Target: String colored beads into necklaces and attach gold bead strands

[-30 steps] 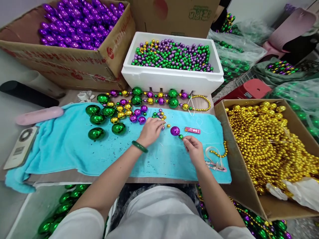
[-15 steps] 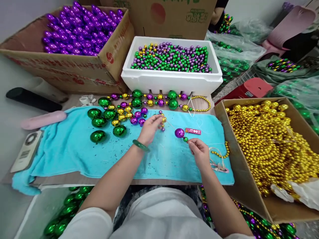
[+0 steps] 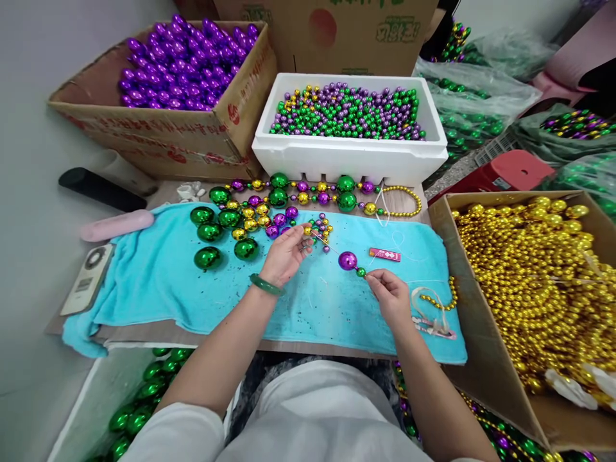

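Note:
My left hand, wearing a green bangle, pinches a small gold bead between thumb and forefinger. A thin string runs from there to a large purple bead. Beside that bead sits a small green bead, also on the string. My right hand is closed in a pinch at the string just right of the green bead; its fingertips hide the exact grip. Just beyond my left fingertips lies a cluster of small mixed beads. A red lighter rests on the turquoise towel.
Large green beads lie to the left, below a finished-looking bead strand. Behind stand a carton of purple beads and a white foam box. A carton of gold beads flanks the right side.
My left hand has drawn back slightly from the small bead cluster, and a gold bead now shows at its fingertips. My right hand keeps its pinch. The whole view has shifted sideways.

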A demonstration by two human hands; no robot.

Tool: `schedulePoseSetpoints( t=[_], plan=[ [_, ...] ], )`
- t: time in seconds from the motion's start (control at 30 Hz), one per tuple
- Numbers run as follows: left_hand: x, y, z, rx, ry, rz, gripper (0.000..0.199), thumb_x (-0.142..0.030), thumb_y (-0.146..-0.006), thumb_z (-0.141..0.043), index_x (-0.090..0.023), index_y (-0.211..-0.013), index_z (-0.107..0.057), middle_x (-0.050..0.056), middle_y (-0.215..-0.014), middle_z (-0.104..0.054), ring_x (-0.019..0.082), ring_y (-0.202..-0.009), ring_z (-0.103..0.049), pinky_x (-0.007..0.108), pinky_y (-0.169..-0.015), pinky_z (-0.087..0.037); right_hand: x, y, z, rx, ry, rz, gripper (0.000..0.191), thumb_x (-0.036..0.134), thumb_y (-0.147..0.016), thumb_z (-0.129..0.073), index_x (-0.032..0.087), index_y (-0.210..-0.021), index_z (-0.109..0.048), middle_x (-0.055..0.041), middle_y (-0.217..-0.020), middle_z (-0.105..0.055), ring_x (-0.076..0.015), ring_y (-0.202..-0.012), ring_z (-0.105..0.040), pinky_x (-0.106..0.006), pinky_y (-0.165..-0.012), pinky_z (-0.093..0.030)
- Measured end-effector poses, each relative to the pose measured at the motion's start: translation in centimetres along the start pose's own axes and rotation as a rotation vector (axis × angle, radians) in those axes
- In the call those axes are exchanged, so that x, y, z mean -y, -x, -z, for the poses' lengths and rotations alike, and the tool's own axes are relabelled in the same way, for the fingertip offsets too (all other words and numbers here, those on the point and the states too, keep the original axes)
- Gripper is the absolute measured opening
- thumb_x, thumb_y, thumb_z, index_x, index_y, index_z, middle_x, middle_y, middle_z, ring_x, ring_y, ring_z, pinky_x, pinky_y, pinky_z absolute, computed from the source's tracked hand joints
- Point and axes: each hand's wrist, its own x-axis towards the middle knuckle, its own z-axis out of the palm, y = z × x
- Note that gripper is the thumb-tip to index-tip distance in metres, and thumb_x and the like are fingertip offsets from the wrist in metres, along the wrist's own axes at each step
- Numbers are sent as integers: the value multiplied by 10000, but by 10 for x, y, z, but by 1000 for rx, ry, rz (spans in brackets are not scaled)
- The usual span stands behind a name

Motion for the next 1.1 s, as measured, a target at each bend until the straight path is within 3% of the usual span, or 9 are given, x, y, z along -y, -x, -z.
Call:
schedulePoseSetpoints(
  t=[0.27, 0.4, 0.53, 0.63, 0.73, 0.8, 0.9, 0.97, 1.1],
  plan=[
    [1, 4, 3, -7, -154, -122, 308, -333, -673, -819, -152, -901, -717, 33, -817, -691, 91, -684, -587, 209, -603, -446, -5, 0, 2, 27, 52, 12, 253, 424, -735, -653, 176, -692, -630, 39, -530, -432, -92, -492, -329, -248, -468, -259],
    [13, 10, -1, 39, -227, -94, 277, -332, -652, -816, -164, -856, -733, 16, -771, -678, 98, -668, -567, 235, -620, -424, -9, -2, -11, 72, 41, 1, 281, 457, -738, -654, 177, -729, -637, 38, -533, -453, -94, -489, -357, -247, -465, -279],
    [26, 15, -2, 46, -285, -79, 263, -358, -671, -789, -181, -862, -757, 27, -807, -701, 110, -676, -556, 255, -636, -404, -7, -3, -25, 112, -31, -102, 312, 485, -697, -680, 188, -729, -589, 35, -520, -503, -90, -452, -383, -233, -424, -286],
    [24, 21, 3, 69, -413, -129, 253, -390, -728, -744, -202, -895, -767, 53, -905, -724, 152, -755, -584, 288, -682, -418, -4, -3, -28, 202, -62, -214, 327, 472, -650, -721, 184, -720, -583, 16, -536, -557, -85, -436, -402, -216, -393, -280],
    [9, 30, 12, 133, -717, -298, 240, -414, -813, -663, -225, -920, -763, 73, -1008, -715, 224, -932, -602, 367, -851, -435, -3, -3, -26, 298, -99, -295, 330, 457, -628, -742, 171, -726, -610, 4, -546, -580, -79, -427, -400, -206, -378, -267],
    [-5, 35, 25, -2, -982, -507, 242, -417, -820, -660, -229, -946, -745, 86, -1065, -686, 271, -1065, -562, 432, -992, -373, -6, -4, -24, 303, -135, -318, 331, 450, -617, -755, 166, -728, -625, 2, -552, -580, -78, -432, -402, -204, -379, -263],
    [-25, 34, 56, -423, -1322, -702, 362, -430, -790, -692, -186, -1056, -675, 145, -1160, -609, 344, -1197, -472, 507, -1079, -276, -13, -4, -23, 259, -164, -315, 321, 427, -604, -775, 159, -737, -657, 15, -554, -550, -79, -451, -404, -208, -395, -274],
    [-31, 29, 80, -583, -1440, -668, 481, -432, -756, -722, -137, -1119, -613, 195, -1191, -564, 390, -1221, -447, 547, -1071, -271, -17, -4, -22, 246, -159, -294, 303, 412, -603, -783, 159, -730, -675, 24, -557, -525, -79, -459, -402, -219, -412, -293],
    [-29, 21, 110, -600, -1369, -498, 562, -353, -650, -795, -151, -1106, -535, 181, -1171, -545, 382, -1178, -490, 534, -1013, -358, -18, -4, -23, 251, -132, -270, 302, 426, -603, -781, 164, -719, -685, 30, -536, -501, -90, -457, -405, -241, -431, -314]
  ],
)
